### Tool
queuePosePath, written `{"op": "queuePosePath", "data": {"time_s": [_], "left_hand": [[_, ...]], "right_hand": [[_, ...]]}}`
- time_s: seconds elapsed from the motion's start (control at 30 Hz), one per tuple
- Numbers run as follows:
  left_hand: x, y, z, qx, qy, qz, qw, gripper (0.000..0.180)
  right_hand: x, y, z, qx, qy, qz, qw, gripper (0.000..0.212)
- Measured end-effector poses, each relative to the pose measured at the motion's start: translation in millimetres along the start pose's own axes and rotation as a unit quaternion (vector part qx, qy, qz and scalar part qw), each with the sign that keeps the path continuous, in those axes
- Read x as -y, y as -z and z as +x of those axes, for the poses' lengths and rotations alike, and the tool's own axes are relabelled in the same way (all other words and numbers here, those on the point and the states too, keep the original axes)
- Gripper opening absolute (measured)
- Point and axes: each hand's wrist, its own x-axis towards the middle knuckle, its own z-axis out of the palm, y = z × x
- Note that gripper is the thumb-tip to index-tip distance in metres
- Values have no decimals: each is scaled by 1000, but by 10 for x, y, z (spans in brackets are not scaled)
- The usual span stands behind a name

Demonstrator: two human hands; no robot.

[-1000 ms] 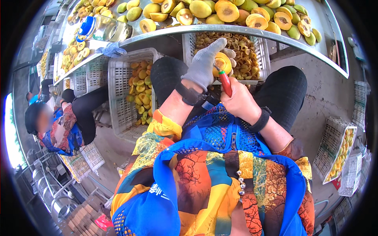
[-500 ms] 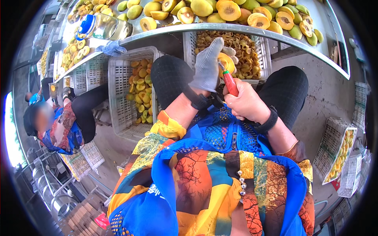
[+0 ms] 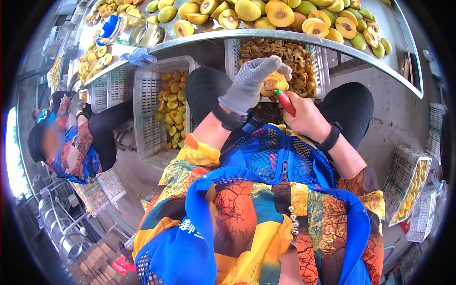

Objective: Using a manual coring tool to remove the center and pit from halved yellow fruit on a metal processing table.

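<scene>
My left hand (image 3: 248, 81), in a grey knit glove, is closed around a halved yellow peach (image 3: 276, 81) held cut side toward me. Bare and wrapped round a red-handled scooping tool (image 3: 286, 103), my right hand (image 3: 305, 118) is just below it. The tool's tip meets the brown centre of the fruit, so its exact shape is hidden. Both hands are between my knees, in front of a white crate (image 3: 324, 78) full of brownish-yellow scraps. Left of my left knee, another white crate (image 3: 142, 109) holds yellow and orange peach halves.
A metal table (image 3: 213, 34) crosses ahead, bearing many whole and halved peaches. On its left lie a blue-lidded clear jar (image 3: 130, 32) and a blue glove (image 3: 138, 57). A person (image 3: 71, 147) works at left. To the right stands a fruit-filled crate (image 3: 406, 183).
The peach half has been tipped so its brown centre shows. The tool has shifted slightly right, its metal shaft now mostly out of sight. My left hand has turned and lowered a little.
</scene>
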Motion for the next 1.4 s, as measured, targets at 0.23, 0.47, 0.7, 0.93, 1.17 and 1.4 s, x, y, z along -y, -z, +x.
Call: {"op": "queuePosePath", "data": {"time_s": [0.23,0.47,0.7,0.93,1.17,1.4], "left_hand": [[127,-110,11,-110,-10,-6,994,45],[112,-210,-19,-180,-62,98,977,45],[157,-95,79,-123,-84,136,979,64],[27,-18,96,-53,142,19,988,70],[177,-60,83,-113,-80,158,978,55],[240,-63,115,-89,71,-224,968,43]], "right_hand": [[144,-78,-39,-2,-46,20,999,18],[660,122,-71,129,-287,242,918,7],[643,-84,-94,60,-301,276,911,6],[261,-109,-61,76,-176,130,973,10],[467,81,-53,226,-323,424,815,9],[386,100,-13,205,-306,445,816,8]]}}
